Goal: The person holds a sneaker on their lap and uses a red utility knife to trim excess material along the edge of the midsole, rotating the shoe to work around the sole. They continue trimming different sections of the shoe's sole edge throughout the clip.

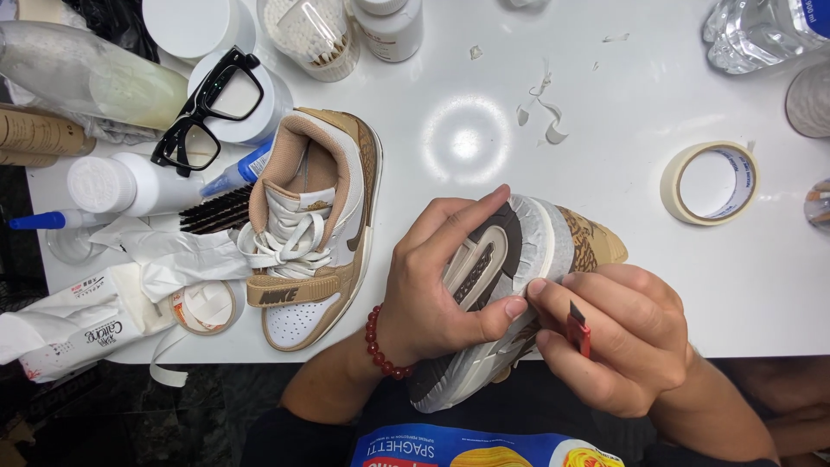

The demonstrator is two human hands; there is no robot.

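My left hand [437,281] grips a tan and white sneaker [510,259] turned sole-up at the table's front edge, thumb pressed on its side. Pale masking tape wraps the sole's rim. My right hand [614,333] holds a small red-handled blade [577,327] against the taped edge of that sneaker. A red bead bracelet [380,346] circles my left wrist. The matching sneaker [316,225] lies upright on the table to the left, laces and strap showing.
A roll of masking tape [711,183] lies at right. Black glasses [207,108] rest on a white jar. White bottles [130,183], a brush [216,210], a cotton swab tub [311,35], tissue pack [78,324], smaller tape roll [206,307], and tape scraps [545,108] crowd the white table [605,104].
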